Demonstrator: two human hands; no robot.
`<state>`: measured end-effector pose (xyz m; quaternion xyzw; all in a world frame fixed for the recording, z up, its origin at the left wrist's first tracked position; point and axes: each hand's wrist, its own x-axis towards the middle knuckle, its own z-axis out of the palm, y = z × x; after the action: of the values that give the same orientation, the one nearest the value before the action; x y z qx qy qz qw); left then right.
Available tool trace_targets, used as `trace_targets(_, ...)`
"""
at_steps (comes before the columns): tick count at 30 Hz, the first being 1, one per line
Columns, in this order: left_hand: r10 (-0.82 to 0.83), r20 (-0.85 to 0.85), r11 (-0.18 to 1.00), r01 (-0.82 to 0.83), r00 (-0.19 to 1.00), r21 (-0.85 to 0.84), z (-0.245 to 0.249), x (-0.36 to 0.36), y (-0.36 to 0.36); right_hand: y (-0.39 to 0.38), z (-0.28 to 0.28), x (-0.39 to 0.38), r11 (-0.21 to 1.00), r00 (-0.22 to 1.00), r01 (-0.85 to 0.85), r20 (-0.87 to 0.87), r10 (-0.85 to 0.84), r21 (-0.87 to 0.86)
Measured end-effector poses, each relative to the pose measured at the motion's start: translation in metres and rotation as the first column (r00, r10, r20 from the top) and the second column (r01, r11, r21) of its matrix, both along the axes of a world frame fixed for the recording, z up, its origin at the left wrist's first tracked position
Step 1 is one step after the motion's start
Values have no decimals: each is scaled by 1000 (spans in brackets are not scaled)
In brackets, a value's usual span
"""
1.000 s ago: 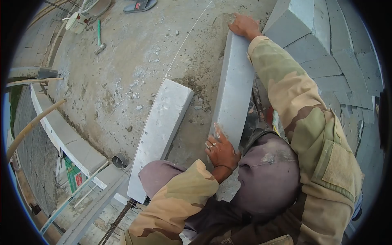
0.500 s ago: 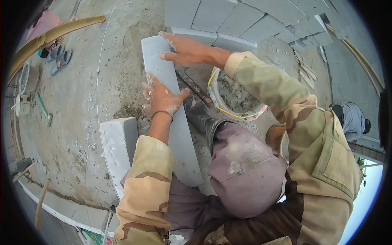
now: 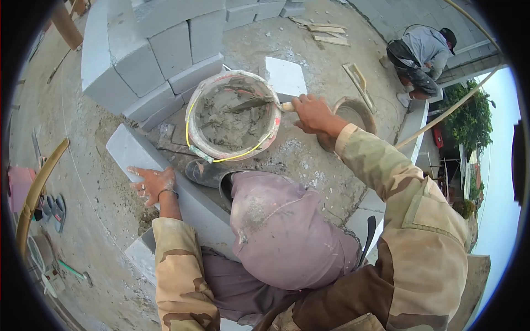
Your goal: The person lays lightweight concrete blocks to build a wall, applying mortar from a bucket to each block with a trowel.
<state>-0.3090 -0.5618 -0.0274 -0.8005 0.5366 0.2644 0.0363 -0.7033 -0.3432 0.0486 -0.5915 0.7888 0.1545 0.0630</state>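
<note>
My right hand is wrapped around the light handle of a trowel. The trowel's blade rests in grey wet mortar inside a round bucket with a yellow wire handle. My left hand lies with spread fingers on a long pale concrete block, which slants across the floor beside my boot. A second block sits partly hidden by my left sleeve.
Stacked block walls rise beyond the bucket. A second bucket, a loose block and wood strips lie to the right. A person bends by the far wall. A hammer and sandals are left.
My right hand has left the block and now grips the trowel in the bucket. My left hand remains on the block. The view has turned right, bringing the mortar bucket fully into sight.
</note>
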Motion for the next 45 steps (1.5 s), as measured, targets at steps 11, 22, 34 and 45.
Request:
trace_targets(11, -10, -25, 992, 7, 1000, -124, -23, 15, 0, 185, 169, -22, 937, 938, 301, -119, -324, -180)
trace_targets(22, -41, -19, 994, 39, 999, -104, -28, 21, -2, 218, 99, -57, 804, 772, 594, -274, -574, -11)
trace_targets(34, 2, 12, 998, -1, 1000, -61, -5, 7, 5, 227, 55, -36, 685, 682, 721, 71, -728, 100)
trace_targets(45, 18, 47, 995, -13, 999, -102, -6, 3, 6, 265, 5, -38, 156, -48, 969, 762, -646, 193)
